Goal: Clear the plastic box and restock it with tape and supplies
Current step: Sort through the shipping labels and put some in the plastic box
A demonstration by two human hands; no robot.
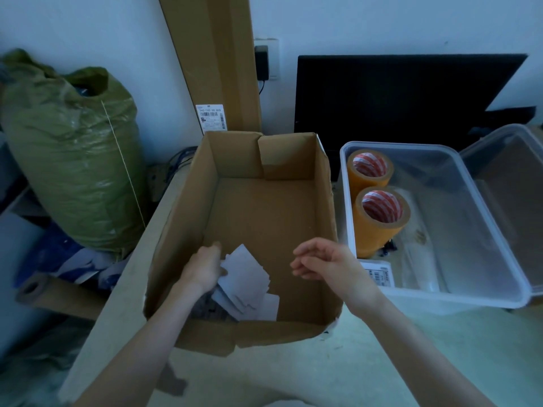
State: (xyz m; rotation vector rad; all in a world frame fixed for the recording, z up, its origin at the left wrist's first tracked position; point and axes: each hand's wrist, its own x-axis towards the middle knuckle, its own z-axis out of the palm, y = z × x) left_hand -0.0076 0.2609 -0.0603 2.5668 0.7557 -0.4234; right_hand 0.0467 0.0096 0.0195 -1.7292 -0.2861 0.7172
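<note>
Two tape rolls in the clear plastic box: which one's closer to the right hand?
The near tan tape roll, beside the white barcode label. The far tan tape roll sits behind it in the back corner, farther from the right hand.

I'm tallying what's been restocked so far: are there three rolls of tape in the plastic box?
No, only two tape rolls stand inside the plastic box, along its left wall.
</note>
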